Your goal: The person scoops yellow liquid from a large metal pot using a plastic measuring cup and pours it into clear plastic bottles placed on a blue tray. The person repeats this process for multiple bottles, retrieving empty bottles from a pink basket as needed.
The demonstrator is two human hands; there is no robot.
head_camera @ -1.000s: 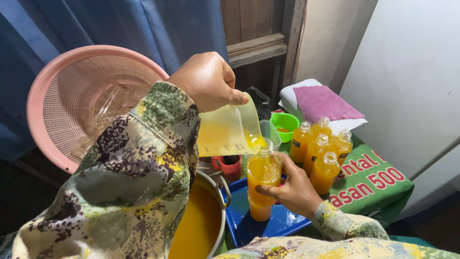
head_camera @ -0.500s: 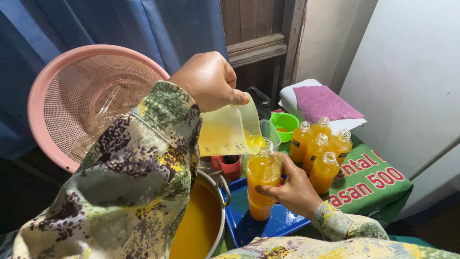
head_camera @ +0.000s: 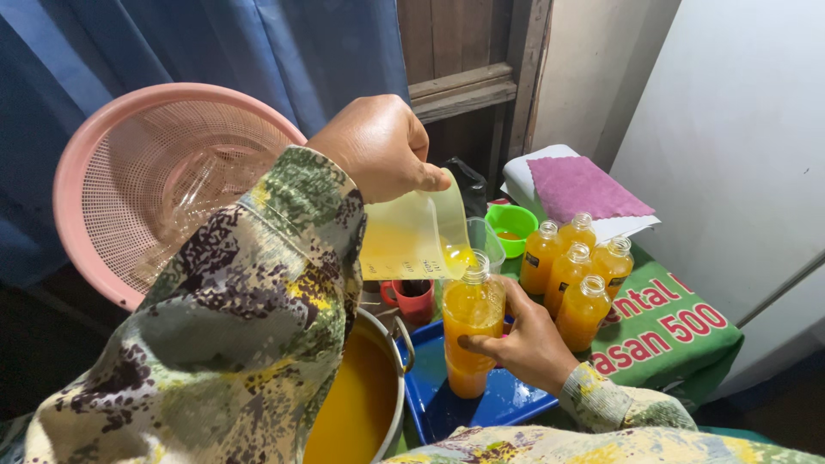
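My left hand [head_camera: 382,146] grips a translucent measuring jug [head_camera: 412,234] of orange liquid, tilted so its spout touches the mouth of a clear bottle [head_camera: 471,318]. That bottle is nearly full of orange liquid and stands on a blue tray [head_camera: 507,399]. My right hand [head_camera: 524,344] is wrapped around the bottle's right side, steadying it. My camouflage-patterned sleeve fills the lower left of the view.
A metal pot [head_camera: 361,404] of orange liquid sits below the jug. Several filled open bottles [head_camera: 576,266] stand on a green printed cloth [head_camera: 679,331]. A pink strainer basket [head_camera: 163,185] leans at left. A red cup [head_camera: 412,296], green bowl [head_camera: 511,228] and purple cloth [head_camera: 580,189] lie behind.
The bottle's liquid level has risen slightly as the jug keeps pouring. Both hands stay in place.
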